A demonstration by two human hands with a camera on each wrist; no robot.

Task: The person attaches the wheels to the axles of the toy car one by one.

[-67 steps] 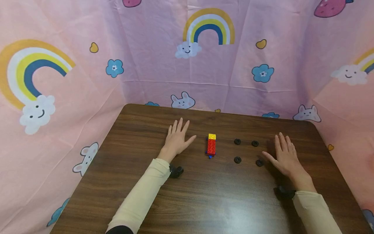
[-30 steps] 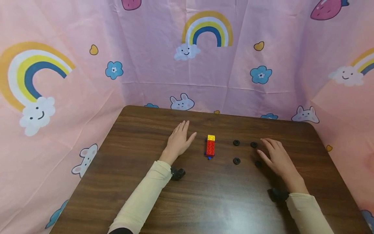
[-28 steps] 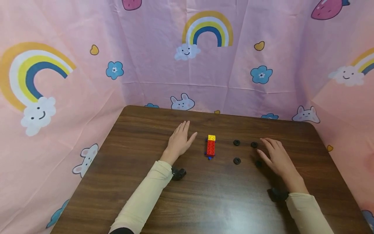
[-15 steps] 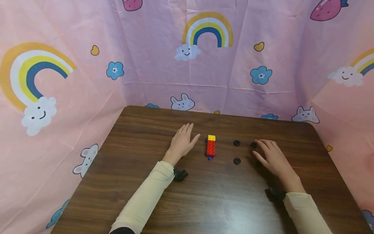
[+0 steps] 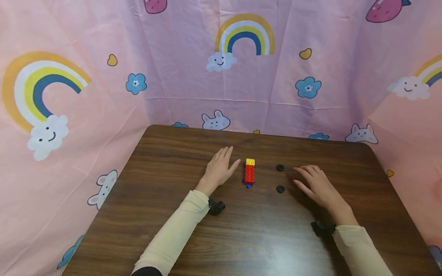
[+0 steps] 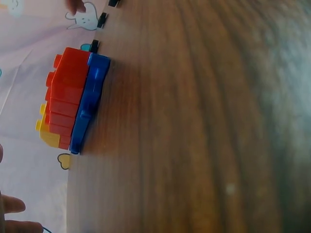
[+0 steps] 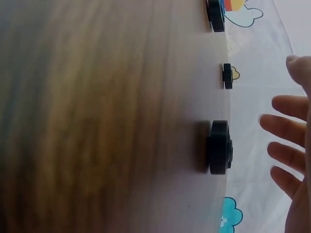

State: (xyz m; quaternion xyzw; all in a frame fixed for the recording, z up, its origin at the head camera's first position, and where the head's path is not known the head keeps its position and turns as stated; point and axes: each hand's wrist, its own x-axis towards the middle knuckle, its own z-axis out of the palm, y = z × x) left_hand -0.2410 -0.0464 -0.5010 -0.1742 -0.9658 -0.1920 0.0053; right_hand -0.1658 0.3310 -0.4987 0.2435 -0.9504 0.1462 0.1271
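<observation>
A toy brick car body (image 5: 249, 174) stands on the table, with red and yellow bricks on a blue base (image 6: 92, 87). My left hand (image 5: 218, 168) is just left of it, fingers extended and apart from it. To the right of the car body, a black wheel (image 5: 280, 167) lies behind another black wheel (image 5: 281, 189). My right hand (image 5: 319, 188) hovers to their right with loosely bent fingers, holding nothing. It hides other wheels from the head view. In the right wrist view a black wheel (image 7: 220, 147) sits on the table apart from the fingers (image 7: 286, 128).
The brown wooden table (image 5: 241, 237) has a rounded back edge. A pink and purple printed cloth (image 5: 186, 69) hangs behind it and at both sides. Black cameras are strapped to both wrists, including the left wrist camera (image 5: 216, 207).
My right hand has moved left from the table's right side, over the right-hand wheels, and its fingers have bent. My left hand has shifted right, nearer the car body, which stays in place.
</observation>
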